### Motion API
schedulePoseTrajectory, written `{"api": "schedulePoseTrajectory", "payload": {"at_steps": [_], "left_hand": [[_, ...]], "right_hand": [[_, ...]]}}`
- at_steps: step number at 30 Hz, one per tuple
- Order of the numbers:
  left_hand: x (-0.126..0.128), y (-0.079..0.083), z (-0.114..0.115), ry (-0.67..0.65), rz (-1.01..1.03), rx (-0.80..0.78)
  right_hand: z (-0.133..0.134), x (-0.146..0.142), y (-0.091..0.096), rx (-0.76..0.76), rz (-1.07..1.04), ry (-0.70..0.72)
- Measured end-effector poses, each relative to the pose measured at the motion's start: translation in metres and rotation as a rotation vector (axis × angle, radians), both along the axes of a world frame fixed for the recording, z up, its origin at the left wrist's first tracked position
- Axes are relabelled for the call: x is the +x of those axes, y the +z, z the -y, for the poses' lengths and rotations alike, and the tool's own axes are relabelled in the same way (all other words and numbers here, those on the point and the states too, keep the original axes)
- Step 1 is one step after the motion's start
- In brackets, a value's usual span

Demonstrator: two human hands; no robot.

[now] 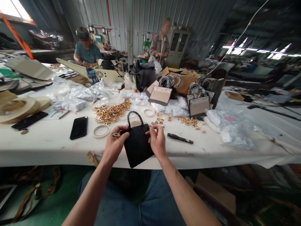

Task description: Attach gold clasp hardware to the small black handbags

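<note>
So there's this little black bag (138, 146) held between both grips, right at the near edge of the desk (51, 141). Left grip (115, 142) is pinching its left side; right grip (158, 141) is at its right edge, can't tell what that one's clamped on. Tape roll (101, 136) just beside the left grip, phone (79, 127) further left, gold hardware pile (111, 113) beyond, dark tool (180, 138) right of the right grip.
</note>
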State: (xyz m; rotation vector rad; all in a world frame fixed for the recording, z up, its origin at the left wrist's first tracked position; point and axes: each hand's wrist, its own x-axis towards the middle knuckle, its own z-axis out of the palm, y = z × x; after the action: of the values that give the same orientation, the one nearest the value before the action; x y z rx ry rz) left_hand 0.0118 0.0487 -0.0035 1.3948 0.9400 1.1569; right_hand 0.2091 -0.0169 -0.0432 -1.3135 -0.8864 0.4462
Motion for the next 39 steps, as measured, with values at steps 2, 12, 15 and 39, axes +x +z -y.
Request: {"api": "schedulePoseTrajectory", "payload": {"at_steps": [2, 12, 15, 39], "left_hand": [[0.007, 0.005, 0.003, 0.041, 0.052, -0.006], [0.025, -0.012, -0.004, 0.023, 0.450, -0.525], [0.022, -0.017, -0.007, -0.006, 0.411, -0.519], [0.011, -0.021, -0.012, -0.018, 0.257, -0.447]], "right_hand": [[0.000, 0.001, 0.001, 0.023, -0.062, -0.002], [-0.013, 0.014, 0.005, -0.001, -0.208, 0.184], [-0.034, 0.019, 0.019, 0.062, -0.130, 0.135], [-0.030, 0.048, 0.038, -0.034, 0.698, 0.594]]}}
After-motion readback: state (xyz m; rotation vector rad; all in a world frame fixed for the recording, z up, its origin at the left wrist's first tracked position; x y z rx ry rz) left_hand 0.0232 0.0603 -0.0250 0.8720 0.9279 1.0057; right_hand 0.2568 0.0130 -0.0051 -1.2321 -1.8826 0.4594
